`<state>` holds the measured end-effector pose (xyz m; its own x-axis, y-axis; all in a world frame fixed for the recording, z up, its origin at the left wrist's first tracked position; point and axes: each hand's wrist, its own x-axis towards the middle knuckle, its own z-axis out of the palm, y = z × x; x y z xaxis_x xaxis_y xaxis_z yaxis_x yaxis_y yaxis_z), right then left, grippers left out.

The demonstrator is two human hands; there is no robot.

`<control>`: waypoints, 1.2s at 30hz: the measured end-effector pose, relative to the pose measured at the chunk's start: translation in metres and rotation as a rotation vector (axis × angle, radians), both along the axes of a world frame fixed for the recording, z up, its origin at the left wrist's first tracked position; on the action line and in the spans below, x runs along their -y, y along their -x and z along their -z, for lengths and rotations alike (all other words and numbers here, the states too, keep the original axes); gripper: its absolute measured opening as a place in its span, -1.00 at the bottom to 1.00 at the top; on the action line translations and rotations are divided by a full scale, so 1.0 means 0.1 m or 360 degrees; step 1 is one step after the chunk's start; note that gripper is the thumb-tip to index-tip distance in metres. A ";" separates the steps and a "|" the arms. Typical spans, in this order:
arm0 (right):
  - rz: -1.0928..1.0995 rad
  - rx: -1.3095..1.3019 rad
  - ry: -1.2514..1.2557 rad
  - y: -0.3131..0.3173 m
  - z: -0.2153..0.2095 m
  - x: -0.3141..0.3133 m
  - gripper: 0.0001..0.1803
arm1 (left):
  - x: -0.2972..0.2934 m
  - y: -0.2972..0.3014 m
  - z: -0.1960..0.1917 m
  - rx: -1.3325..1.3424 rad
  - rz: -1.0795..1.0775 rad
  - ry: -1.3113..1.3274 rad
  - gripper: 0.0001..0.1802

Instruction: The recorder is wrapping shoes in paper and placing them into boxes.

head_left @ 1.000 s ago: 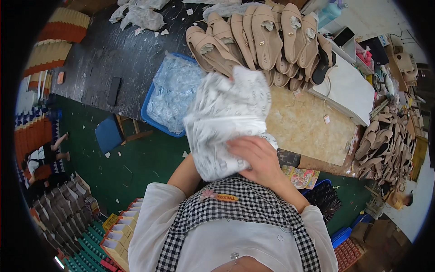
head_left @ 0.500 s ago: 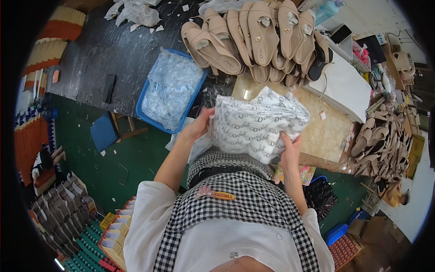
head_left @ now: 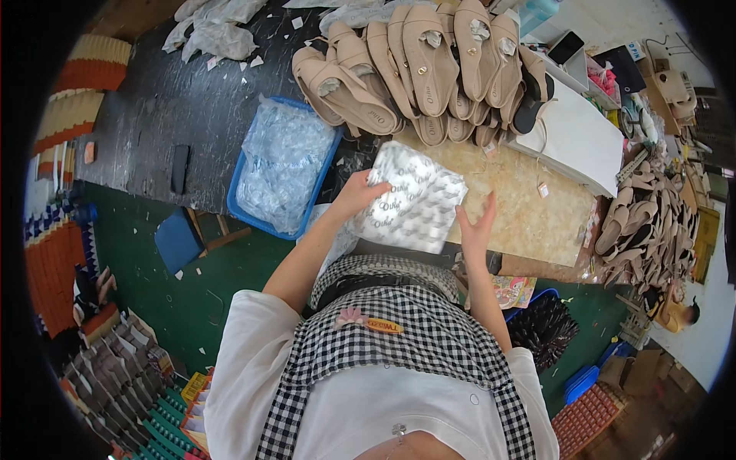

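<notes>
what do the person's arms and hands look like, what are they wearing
Both forearms are bare, with no gloves on the left hand or the right hand. Short white sleeves cover the upper arms. Over the white top is a black-and-white checked apron. No rings, watch or bracelets can be made out.

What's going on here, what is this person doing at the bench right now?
A person in a checked apron stands at a workbench, handling a white printed paper packet. The left hand grips its left edge, while the right hand is open beside its right edge. A row of beige sandals lies at the back of the bench, and a blue tray of clear plastic bags sits to the left.
</notes>
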<state>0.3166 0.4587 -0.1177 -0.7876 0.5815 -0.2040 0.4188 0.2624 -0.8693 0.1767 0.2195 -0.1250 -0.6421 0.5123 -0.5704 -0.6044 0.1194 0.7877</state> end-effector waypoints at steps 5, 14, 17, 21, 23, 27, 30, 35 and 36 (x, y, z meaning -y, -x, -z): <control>-0.1415 -0.0084 -0.0299 0.75 -0.90 0.02 -0.04 | 0.07 0.09 -0.81 -0.0933 0.0837 0.0087 -0.65; -0.2021 0.0256 0.0551 1.06 -1.17 0.40 -0.41 | 1.47 0.56 -1.99 -0.0915 0.0427 0.0247 -0.68; -0.1543 0.0690 0.1290 1.33 -0.25 0.46 -0.39 | 1.89 0.27 -2.18 -0.0944 0.0137 0.0421 -0.60; -0.1602 -0.0274 -0.0471 0.94 0.80 1.38 -0.51 | 2.81 -0.33 -2.40 -0.0999 -0.0536 0.0360 -0.22; -0.1827 -0.0390 -0.1089 0.75 0.83 1.74 -0.53 | 3.22 -0.67 -2.62 -0.1240 -0.0759 0.0579 -0.09; -0.2150 0.0276 -0.0318 0.84 0.86 1.47 -0.59 | 2.87 -0.62 -2.80 -0.1144 -0.0900 0.0548 -0.16; -0.1578 0.0462 0.0515 0.73 0.78 0.56 -0.75 | 2.42 -0.48 -2.68 -0.0895 -0.0672 0.0629 -0.25; -0.1063 0.0596 0.0298 -0.04 0.90 -0.70 -0.78 | 1.05 -0.08 -2.38 -0.0527 -0.0034 0.0257 -0.61; -0.0999 0.0553 0.0136 -0.26 0.89 -0.89 -0.77 | 0.83 -0.12 -2.30 -0.0493 0.0018 0.0190 -0.64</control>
